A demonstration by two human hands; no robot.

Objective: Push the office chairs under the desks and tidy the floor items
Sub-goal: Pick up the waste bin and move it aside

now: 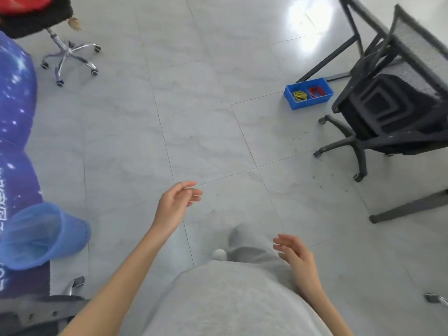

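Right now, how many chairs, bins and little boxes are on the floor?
Chairs: 2, the black mesh chair and the chrome-base chair
Blue bins: 1, the blue bin
Little boxes: 1, the blue box
Total: 4

No readable text in view.
White characters run along the blue starry banner (14, 132), left of the left hand (173, 204), too blurred and cropped to read; nothing else is marked.
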